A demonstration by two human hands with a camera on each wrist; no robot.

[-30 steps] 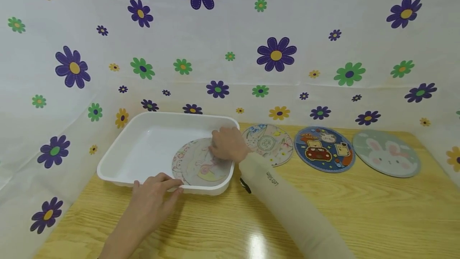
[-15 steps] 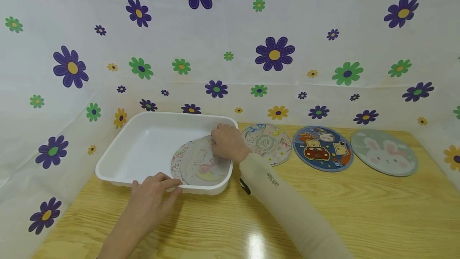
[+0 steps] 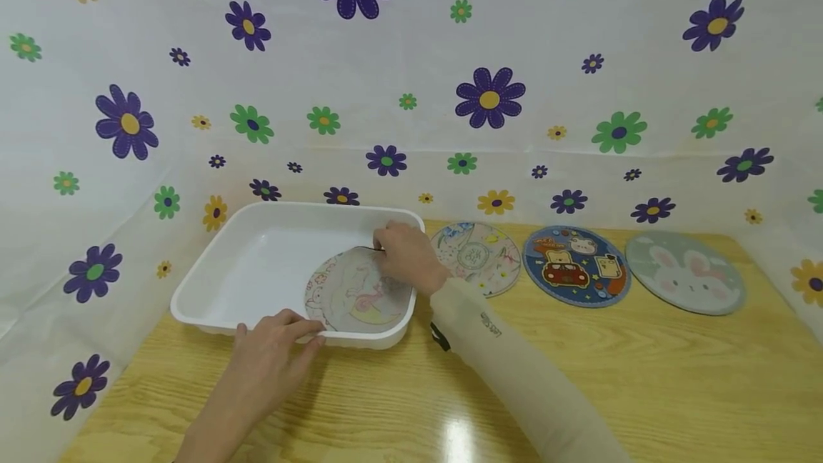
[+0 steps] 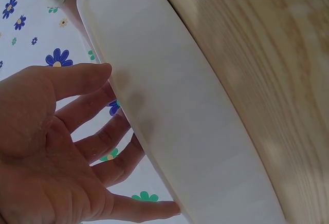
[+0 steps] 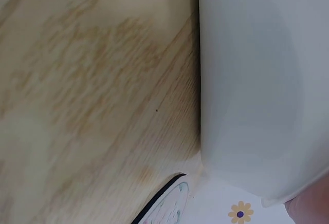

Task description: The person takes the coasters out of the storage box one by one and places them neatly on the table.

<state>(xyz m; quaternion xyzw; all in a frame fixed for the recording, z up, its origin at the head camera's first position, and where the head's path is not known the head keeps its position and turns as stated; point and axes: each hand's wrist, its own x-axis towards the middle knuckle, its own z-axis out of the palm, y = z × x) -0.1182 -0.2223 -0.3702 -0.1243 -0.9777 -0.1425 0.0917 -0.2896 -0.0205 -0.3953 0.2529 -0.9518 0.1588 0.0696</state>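
Note:
A white plastic tray (image 3: 270,249) sits on the wooden table at left. Inside its right end lie round printed mats, apparently stacked, with a pale picture mat (image 3: 356,291) uppermost. My right hand (image 3: 408,252) reaches over the right wall and holds this mat's far right edge, fingers curled; the fingertips are hidden. My left hand (image 3: 273,356) pinches the front rim. In the left wrist view, its thumb (image 4: 85,77) is against the outer wall (image 4: 175,100) and the other fingers pass behind the rim. Mostly the tray's outer wall (image 5: 247,90) fills the right wrist view.
Right of the tray, three round mats lie in a row: a floral one (image 3: 479,256), a blue one with a red car (image 3: 575,266) and a grey-green rabbit one (image 3: 684,274). A flower-printed white cloth (image 3: 424,41) hangs behind the table (image 3: 489,377).
The mat's far edge by my right hand rose slightly, then sank, and a dark edge line now shows beside the fingers. My left hand has stayed on the rim.

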